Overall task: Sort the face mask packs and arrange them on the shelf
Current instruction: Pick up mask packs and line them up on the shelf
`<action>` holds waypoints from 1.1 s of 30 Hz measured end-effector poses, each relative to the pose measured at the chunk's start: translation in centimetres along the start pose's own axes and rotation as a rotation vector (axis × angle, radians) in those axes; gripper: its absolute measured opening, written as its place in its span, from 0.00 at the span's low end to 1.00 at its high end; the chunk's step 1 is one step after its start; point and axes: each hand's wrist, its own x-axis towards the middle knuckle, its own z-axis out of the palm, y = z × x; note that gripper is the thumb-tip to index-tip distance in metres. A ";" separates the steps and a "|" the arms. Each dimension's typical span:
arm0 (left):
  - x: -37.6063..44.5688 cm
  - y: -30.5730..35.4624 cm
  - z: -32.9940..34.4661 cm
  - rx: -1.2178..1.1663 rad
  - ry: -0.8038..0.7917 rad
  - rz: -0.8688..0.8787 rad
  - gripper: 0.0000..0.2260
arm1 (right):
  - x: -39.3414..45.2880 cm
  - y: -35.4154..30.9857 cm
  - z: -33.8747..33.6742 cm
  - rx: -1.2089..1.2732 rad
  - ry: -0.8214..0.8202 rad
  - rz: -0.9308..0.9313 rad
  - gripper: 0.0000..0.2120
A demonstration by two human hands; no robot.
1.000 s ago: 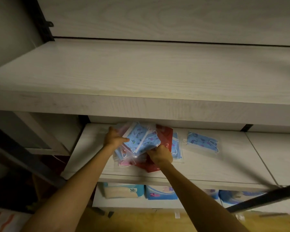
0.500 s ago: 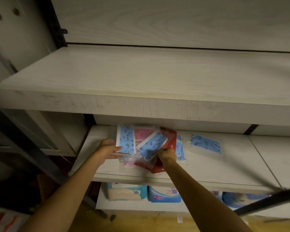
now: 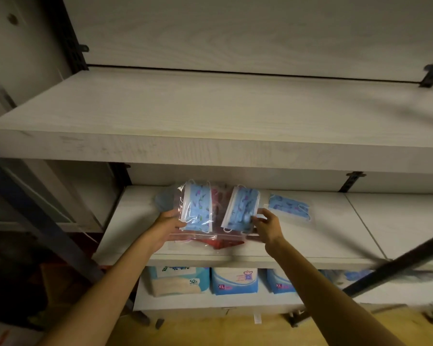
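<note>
On the middle shelf (image 3: 335,243) lies a pile of clear bags of face masks. My left hand (image 3: 166,224) grips a blue patterned mask pack (image 3: 198,208) at its lower left edge, held upright over the pile. My right hand (image 3: 268,226) pinches a second blue patterned pack (image 3: 241,209) at its lower right corner, tilted a little to the right. Between and under them show red and pink packs (image 3: 220,242). A third blue pack (image 3: 289,207) lies flat on the shelf to the right, apart from both hands.
A deep bare shelf board (image 3: 210,116) juts out above the middle shelf. Below, on the bottom shelf, stand blue and white soft packages (image 3: 234,280). Dark metal bars cross at lower right (image 3: 395,268) and at left (image 3: 40,221).
The two blue packs, bunched together over the pile before, are now pulled apart, one in each hand. My left hand has taken hold of the left pack; my right hand moved right.
</note>
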 end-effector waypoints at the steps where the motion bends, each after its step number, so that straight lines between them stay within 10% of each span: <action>1: -0.2 -0.2 0.5 0.001 -0.003 -0.001 0.19 | -0.9 -0.3 -0.8 0.006 -0.012 -0.020 0.07; 33: -21.5 -4.0 47.3 0.220 -0.352 0.255 0.15 | -21.3 0.7 -51.1 0.081 0.042 -0.326 0.09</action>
